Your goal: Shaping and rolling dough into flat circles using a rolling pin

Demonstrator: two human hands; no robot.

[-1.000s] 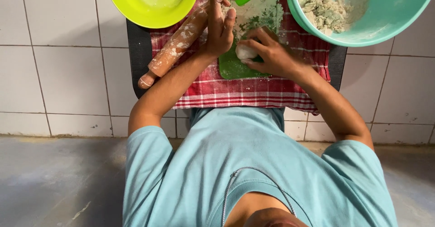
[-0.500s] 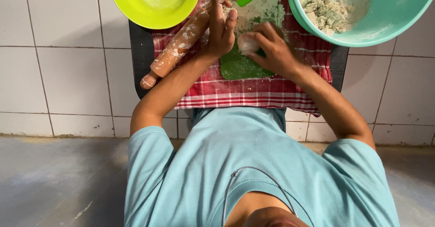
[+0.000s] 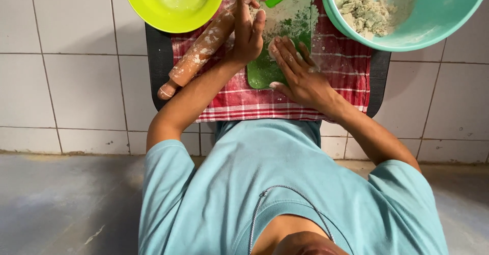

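Since the earlier frame, the right hand (image 3: 295, 72) has flattened, fingers spread, palm down on the floury green board (image 3: 265, 74). Left hand (image 3: 249, 28) hovers half-open, holding nothing, beside the rolling pin (image 3: 198, 54) on the checked cloth (image 3: 336, 77).

Lime-green bowl (image 3: 173, 3) beside far end of wooden rolling pin (image 3: 198, 54). Teal bowl (image 3: 433, 16) holding crumbly dough (image 3: 361, 5), well right of pin. Red checked cloth (image 3: 346, 82) beneath pin, over black tray (image 3: 158, 56). White tiles (image 3: 76, 82) left.
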